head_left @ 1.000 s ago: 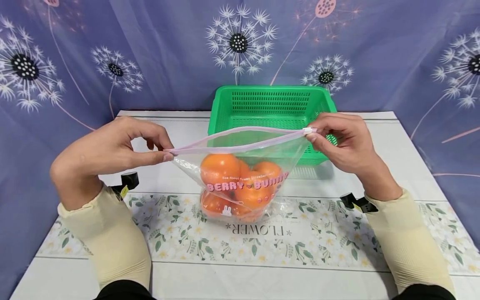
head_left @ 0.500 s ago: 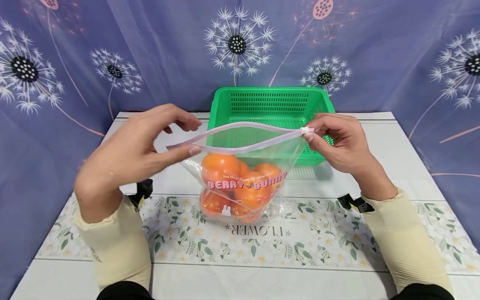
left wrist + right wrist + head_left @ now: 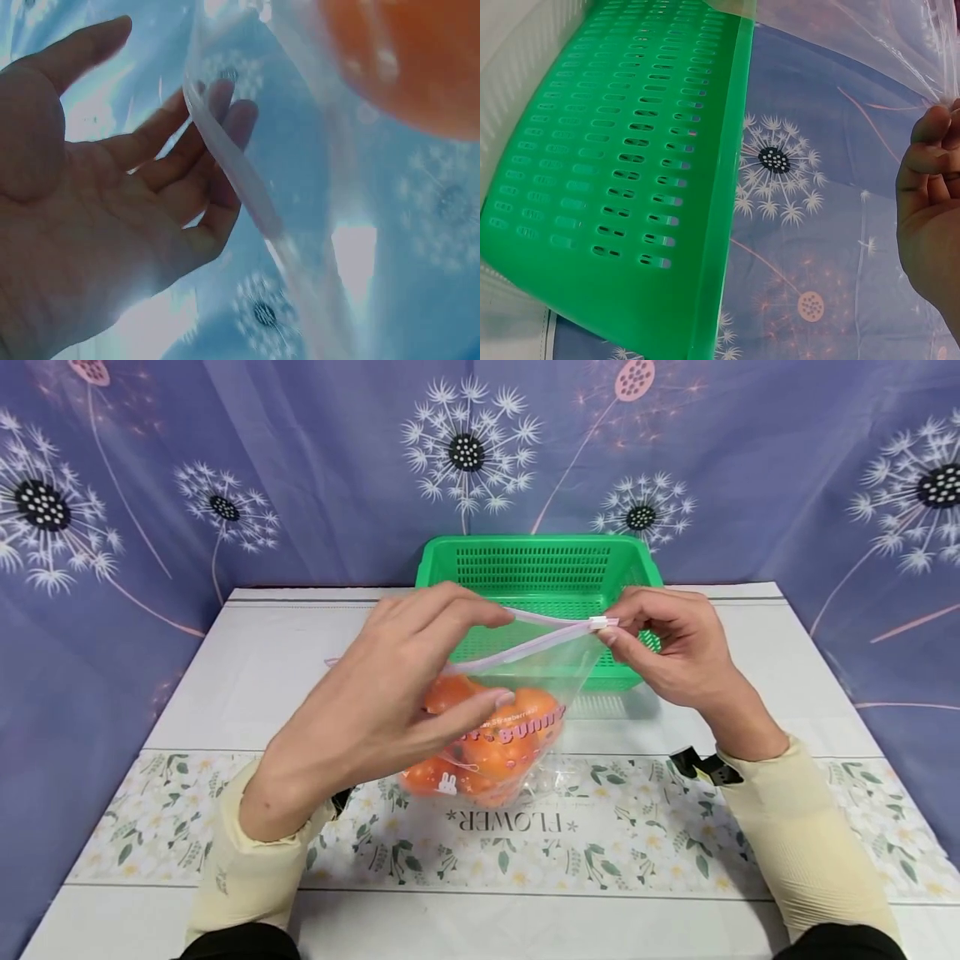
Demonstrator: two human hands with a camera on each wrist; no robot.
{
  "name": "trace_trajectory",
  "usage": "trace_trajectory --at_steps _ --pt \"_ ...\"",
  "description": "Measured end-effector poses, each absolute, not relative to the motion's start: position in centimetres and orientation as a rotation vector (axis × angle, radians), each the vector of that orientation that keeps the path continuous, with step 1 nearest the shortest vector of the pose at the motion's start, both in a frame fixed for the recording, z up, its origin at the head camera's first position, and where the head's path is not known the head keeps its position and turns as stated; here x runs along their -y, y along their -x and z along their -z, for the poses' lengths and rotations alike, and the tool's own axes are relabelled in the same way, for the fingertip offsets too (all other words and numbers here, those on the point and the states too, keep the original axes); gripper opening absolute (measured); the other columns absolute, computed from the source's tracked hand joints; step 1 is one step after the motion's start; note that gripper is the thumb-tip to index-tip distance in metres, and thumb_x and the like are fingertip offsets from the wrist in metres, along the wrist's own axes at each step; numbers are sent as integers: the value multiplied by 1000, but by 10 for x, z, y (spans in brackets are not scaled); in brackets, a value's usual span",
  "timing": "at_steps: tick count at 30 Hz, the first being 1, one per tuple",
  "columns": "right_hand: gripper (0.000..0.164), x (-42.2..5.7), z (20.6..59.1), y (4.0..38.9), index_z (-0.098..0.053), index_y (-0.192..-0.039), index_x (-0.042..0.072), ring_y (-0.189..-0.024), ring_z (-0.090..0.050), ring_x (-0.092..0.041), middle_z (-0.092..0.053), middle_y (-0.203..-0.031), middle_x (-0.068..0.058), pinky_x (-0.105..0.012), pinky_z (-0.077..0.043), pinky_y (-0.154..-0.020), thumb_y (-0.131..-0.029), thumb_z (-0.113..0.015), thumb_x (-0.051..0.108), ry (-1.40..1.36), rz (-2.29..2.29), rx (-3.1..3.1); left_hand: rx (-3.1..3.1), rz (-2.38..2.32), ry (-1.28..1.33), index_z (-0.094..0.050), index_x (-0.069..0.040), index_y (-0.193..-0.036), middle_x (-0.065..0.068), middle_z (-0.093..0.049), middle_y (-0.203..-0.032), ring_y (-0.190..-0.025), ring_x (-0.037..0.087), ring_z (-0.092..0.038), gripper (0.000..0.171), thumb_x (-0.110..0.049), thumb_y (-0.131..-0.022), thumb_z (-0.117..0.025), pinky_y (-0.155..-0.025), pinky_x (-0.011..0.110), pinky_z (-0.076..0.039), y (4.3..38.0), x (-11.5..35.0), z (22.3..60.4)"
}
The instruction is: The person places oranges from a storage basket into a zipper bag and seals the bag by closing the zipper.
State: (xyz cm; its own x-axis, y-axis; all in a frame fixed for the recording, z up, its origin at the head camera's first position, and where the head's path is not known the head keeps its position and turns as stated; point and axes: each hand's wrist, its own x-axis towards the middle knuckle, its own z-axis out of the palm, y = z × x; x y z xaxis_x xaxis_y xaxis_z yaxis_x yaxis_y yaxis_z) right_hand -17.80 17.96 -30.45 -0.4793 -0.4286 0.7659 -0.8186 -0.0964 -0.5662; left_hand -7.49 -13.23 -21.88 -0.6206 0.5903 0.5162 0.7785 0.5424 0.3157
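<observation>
A clear zip bag [image 3: 555,668] with a pink zip edge and "Berry Bunny" print stands on the table, its mouth parted. Several oranges [image 3: 498,747] fill its lower part. My right hand [image 3: 675,647] pinches the bag's right top corner, right by the white slider [image 3: 598,622]. Spread over the bag's left half, my left hand [image 3: 382,693] has its thumb apart from its fingers and hides the left side of the mouth. In the left wrist view the left hand [image 3: 127,172] shows an open palm beside the pink zip edge [image 3: 232,165], with an orange [image 3: 420,60] beyond.
A green slotted basket [image 3: 532,564] stands behind the bag at the back of the table; it fills much of the right wrist view. The table [image 3: 510,918] has a floral printed strip across it. A purple dandelion-print curtain [image 3: 337,460] hangs behind and at both sides.
My left hand has let go of the bag's left corner and moved right, across the bag's mouth. The right hand still pinches the slider end. The oranges stay put.
</observation>
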Motion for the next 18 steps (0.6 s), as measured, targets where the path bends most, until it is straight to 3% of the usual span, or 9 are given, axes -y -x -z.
trace_trajectory --at_steps 7,11,14,18 --pt "34 -178 302 177 -73 -92 -10 -59 -54 -6 -62 -72 -4 -20 -43 -56 -101 -75 24 -1327 -1574 1880 2488 534 1157 -65 -7 -135 3 -66 -122 -111 20 -60 49 -36 -97 -77 -92 38 -43 75 112 199" --pt "32 -179 302 177 -73 -92 -10 -60 -54 -6 -63 -72 -3 -20 -44 -58 -101 -75 21 -1341 -1569 1865 2537 382 1182 -65 -9 -133 0 -65 -117 -105 20 -58 46 -35 -97 -77 -92 38 -43 81 99 189" --pt "33 -179 302 177 -73 -91 -9 -61 -53 -6 -62 -71 -2 -20 -44 -59 -101 -75 22 -1347 -1559 1860 2603 261 1176 -66 -11 -131 -1 -65 -120 -111 21 -61 42 -36 -98 -76 -94 38 -43 89 87 184" --pt "31 -179 303 176 -74 -90 -9 -61 -52 -6 -62 -70 -1 -21 -43 -59 -100 -75 21 -1352 -1562 1839 2700 97 1172 -66 -13 -124 -3 -63 -112 -104 19 -61 35 -38 -100 -71 -86 36 -42 100 73 181"
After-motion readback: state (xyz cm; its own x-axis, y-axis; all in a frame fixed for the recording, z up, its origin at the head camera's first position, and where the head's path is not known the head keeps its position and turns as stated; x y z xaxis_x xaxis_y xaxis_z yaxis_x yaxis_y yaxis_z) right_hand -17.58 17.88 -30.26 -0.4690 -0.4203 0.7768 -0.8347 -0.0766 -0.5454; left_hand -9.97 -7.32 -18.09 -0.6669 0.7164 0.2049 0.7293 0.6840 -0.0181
